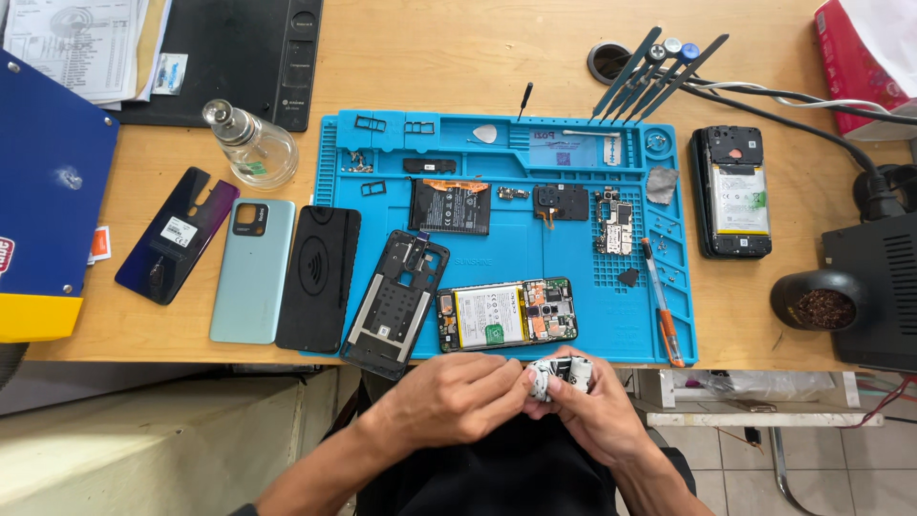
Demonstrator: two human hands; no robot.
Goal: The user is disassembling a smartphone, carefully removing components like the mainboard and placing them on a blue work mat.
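Held item: small white-and-black crumpled piece [559, 375], kind not clear, at table's front edge, just below blue mat [516, 239].
L hand [457, 397]: fingers closed on the piece's left side.
R hand [597, 411]: fingers curled round it from right, thumb on top.
Nearest: opened phone [506, 314] w/ green-white battery, on mat just above hands.
Beside: black frame [396, 304], left of phone.
Further: loose battery [451, 206], circuit board [611, 222], orange-tip tool [661, 304].
Off mat: pale green back cover [252, 269], glass bottle [251, 145].

Bright, even daylight; soft short shadows on the table [535, 67]; sharp focus throughout, slight wide-angle bending at edges
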